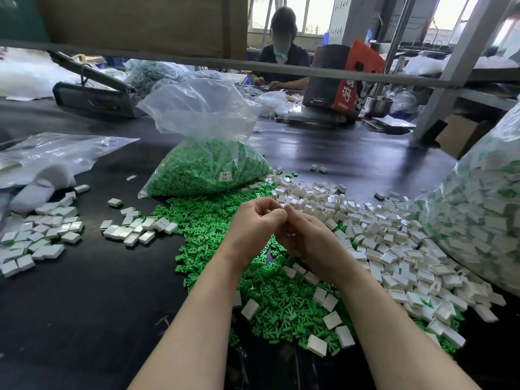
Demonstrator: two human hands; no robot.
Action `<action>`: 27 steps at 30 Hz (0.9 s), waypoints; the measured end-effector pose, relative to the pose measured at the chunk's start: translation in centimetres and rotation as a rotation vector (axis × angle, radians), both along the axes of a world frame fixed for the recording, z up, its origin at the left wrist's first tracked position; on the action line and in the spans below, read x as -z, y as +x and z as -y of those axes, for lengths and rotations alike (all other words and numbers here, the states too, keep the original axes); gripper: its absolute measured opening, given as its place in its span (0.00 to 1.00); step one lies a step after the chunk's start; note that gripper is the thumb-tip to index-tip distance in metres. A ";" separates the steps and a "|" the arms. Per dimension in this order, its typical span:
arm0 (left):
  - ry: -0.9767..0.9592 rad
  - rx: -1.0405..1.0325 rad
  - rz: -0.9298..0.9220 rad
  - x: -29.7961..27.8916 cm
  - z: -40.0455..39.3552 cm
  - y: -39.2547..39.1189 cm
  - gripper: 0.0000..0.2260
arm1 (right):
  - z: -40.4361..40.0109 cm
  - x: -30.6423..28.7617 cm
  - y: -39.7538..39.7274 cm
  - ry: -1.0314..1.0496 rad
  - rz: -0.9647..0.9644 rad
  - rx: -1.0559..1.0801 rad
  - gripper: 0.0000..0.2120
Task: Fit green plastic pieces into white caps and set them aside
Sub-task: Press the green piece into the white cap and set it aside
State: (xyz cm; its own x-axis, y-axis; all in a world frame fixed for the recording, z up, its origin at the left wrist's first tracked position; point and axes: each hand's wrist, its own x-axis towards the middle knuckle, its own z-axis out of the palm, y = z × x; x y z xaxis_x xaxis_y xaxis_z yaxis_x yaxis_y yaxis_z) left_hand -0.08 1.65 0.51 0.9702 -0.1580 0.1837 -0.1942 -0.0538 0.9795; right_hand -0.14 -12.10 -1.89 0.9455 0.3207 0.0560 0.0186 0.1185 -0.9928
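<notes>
- Left hand (254, 220) and right hand (302, 237) raised together above centre of table (84, 291), fingertips meeting, forearms angled in from bottom edge.
- Fingers of both curled inward, pinching sth small between them; item itself hidden, can't tell which piece.
- Green plastic pieces (270, 291) spread loose under hands: small, matte, T-ish w/ prongs.
- More in clear crinkled bag (208, 164) just behind, top open.
- White caps (380, 235) heaped to right: glossy, boxy, hollow on one side.
- Finished caps (42, 235) w/ green showing, grouped at left, well apart from hands.
- Bulging clear sack (478, 215) of white-green parts at far right.
- Table surface dark, smooth, slightly shiny.
</notes>
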 end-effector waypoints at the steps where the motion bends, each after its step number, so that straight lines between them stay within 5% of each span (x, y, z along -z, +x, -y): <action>1: -0.009 0.001 -0.002 0.1 0.1 0.0 0.08 | 0.0 0.1 0.0 -0.010 0.014 0.004 0.24; 5: -0.058 0.016 -0.037 0.2 0.4 -0.1 0.10 | 0.0 0.3 -0.1 0.028 0.027 -0.001 0.17; 9: -0.111 0.005 -0.069 0.4 0.9 0.0 0.12 | -0.1 0.3 0.0 0.030 0.013 -0.008 0.23; 14: -0.125 -0.017 -0.057 0.4 1.5 -0.2 0.06 | 0.1 0.4 0.0 0.060 0.006 0.017 0.19; 18: -0.149 -0.032 -0.065 0.6 2.0 -0.1 0.14 | 0.1 0.4 -0.1 0.091 -0.013 0.034 0.15; 27: -0.149 -0.002 -0.053 0.9 2.2 0.0 0.13 | 0.4 0.2 -0.5 0.060 -0.044 0.058 0.24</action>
State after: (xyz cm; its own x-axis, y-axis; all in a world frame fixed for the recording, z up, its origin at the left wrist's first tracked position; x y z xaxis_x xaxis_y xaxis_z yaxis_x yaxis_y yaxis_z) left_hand -0.10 -0.55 -0.37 0.9795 -0.1309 0.1533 -0.1420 0.0921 0.9856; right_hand -0.63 -12.50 -2.13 0.9643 0.2629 0.0309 -0.0169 0.1777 -0.9839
